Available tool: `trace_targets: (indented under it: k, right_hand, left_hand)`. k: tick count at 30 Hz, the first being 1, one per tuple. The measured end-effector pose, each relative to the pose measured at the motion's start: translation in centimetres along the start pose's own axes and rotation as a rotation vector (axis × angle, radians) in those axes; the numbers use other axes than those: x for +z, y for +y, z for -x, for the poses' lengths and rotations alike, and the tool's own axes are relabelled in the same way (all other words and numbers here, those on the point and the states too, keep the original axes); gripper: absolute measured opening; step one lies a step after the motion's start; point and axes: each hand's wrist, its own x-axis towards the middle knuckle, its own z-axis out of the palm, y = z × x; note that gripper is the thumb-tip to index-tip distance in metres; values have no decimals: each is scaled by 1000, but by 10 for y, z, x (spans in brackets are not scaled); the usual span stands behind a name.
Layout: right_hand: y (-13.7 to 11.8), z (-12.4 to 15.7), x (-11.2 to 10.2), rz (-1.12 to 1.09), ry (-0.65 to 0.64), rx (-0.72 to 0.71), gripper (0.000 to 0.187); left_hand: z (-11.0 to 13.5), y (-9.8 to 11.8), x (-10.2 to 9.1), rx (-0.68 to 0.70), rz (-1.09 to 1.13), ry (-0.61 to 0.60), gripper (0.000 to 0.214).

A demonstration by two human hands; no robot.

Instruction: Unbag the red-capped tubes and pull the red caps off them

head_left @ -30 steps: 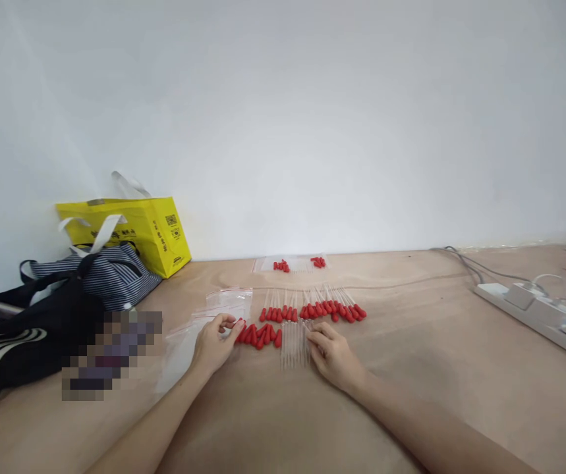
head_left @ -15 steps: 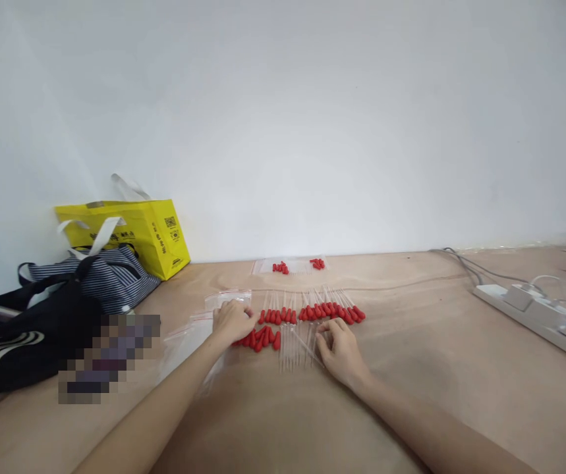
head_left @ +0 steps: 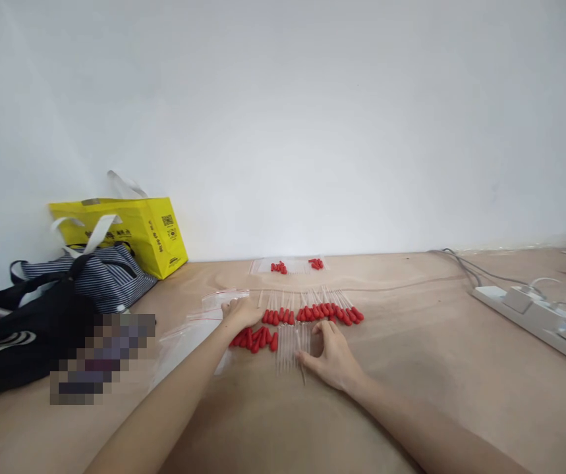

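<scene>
Droppers with red bulbs and thin clear tubes lie in a row, bulbs toward me. My left hand is at the row's left end, fingers curled over the end dropper; its tube sticks out past the hand and its bulb is hidden. Loose red bulbs are heaped just below that hand. Clear tubes without bulbs lie side by side nearer me. Over their right side, my right hand has thumb and fingers apart, the thumb by a slanted tube.
Clear zip bags lie left of my left hand. Behind the row is a filled bag with red bulbs and tubes. A yellow bag, striped bag and black bag stand left. A power strip with plugs is at right.
My left hand has moved right and covers the row's left end. My right hand has shifted left over the bare tubes, its thumb and fingers wider apart; the slanted tube has turned.
</scene>
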Motion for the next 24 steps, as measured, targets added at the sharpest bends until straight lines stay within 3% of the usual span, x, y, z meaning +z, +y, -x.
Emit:
trace_targets:
  k: [5, 9, 12, 18, 21, 24]
  right_hand:
    - [4, -3, 6, 51, -33, 1, 22]
    - [9, -7, 10, 69, 5, -41, 18]
    - [12, -9, 11, 30, 65, -66, 16]
    - [13, -8, 2, -109, 159, -55, 22]
    - [10, -5, -6, -38, 222, -215, 22]
    - [4, -2, -11, 141, 135, -446, 27]
  left_hand:
    - [13, -4, -14, 39, -19, 82, 27]
    - [40, -4, -20, 146, 13, 155, 22]
    - [65, -6, -13, 264, 63, 206, 18]
    - [96, -17, 16, 568, 185, 421, 16]
    - [103, -15, 25, 665, 192, 464, 16]
    - [107, -10, 29, 746, 183, 487, 16]
